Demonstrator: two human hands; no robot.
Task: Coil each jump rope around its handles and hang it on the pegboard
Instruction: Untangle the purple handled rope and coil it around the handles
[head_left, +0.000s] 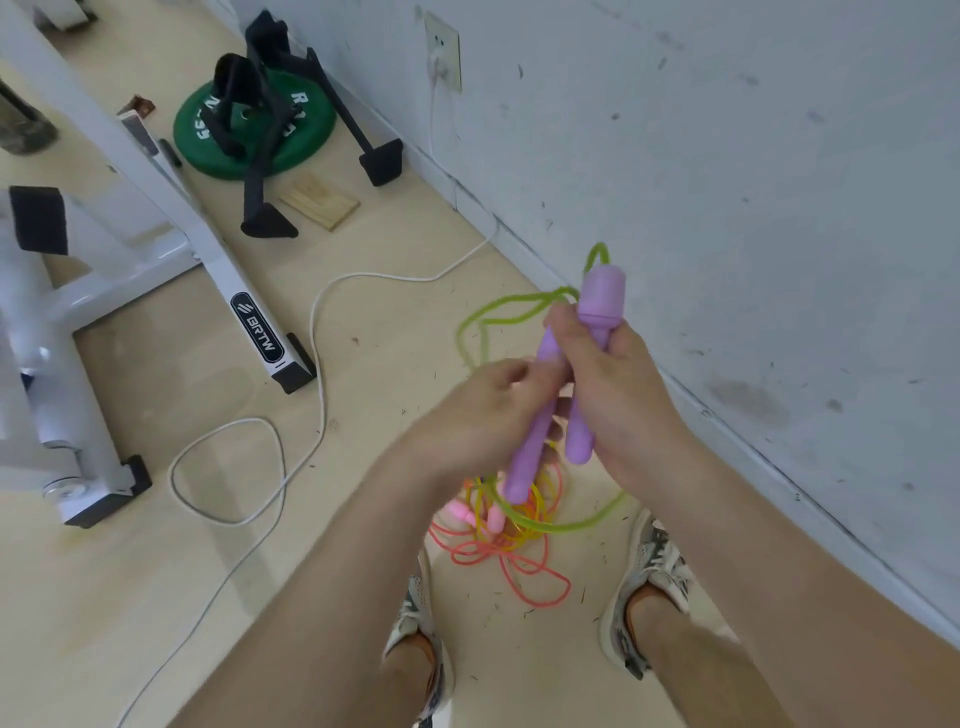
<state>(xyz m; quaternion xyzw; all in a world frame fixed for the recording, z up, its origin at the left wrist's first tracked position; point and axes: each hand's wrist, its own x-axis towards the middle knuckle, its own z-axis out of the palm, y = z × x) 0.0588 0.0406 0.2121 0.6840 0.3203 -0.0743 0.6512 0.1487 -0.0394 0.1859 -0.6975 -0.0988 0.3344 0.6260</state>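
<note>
Right grip (618, 395) clamps one purple handle (602, 296), left grip (472, 415) clamps the second handle (524, 457); green rope (519, 306) trails.

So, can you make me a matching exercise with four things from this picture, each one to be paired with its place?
Things:
1. purple handles
2. orange rope
3. green weight plate
4. white cable

Places:
A. runs down from the wall socket
B. lies between the shoes
C. gripped in the right hand
D. under black straps

Pairs: 1-C, 2-B, 3-D, 4-A.
</note>
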